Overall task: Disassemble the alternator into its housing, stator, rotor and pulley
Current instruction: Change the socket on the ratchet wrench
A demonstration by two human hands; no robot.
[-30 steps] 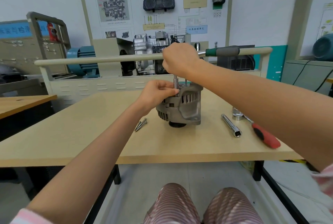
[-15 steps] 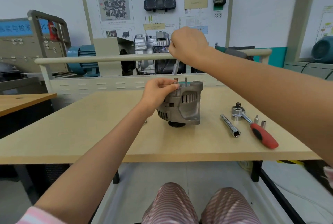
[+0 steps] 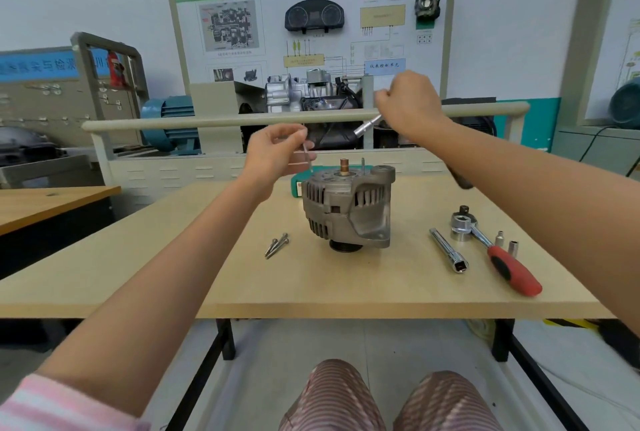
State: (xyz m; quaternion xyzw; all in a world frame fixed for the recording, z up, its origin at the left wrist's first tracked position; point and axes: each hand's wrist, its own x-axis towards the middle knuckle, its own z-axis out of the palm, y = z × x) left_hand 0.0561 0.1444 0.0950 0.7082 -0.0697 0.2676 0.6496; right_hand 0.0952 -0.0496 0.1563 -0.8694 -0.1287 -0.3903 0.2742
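Note:
The grey alternator (image 3: pixel 347 208) stands upright at the middle of the wooden table (image 3: pixel 346 288), pulley end down, with a copper shaft end and one long bolt sticking up from its top. My left hand (image 3: pixel 277 153) is raised above and left of it and pinches a long thin through-bolt (image 3: pixel 307 157) that is clear of the housing. My right hand (image 3: pixel 410 103) is higher, to the upper right, and grips a socket driver (image 3: pixel 367 124) whose silver tip points down-left.
Loose bolts (image 3: pixel 277 245) lie left of the alternator. To its right lie a silver extension bar (image 3: pixel 448 254), a red-handled ratchet (image 3: pixel 495 254) and small sockets (image 3: pixel 506 244). A green box (image 3: pixel 296 184) sits behind the alternator. A training bench with a rail stands beyond the table.
My right hand lifted the driver off the alternator and swung it up to the right. My left hand drew a long bolt up out of the housing.

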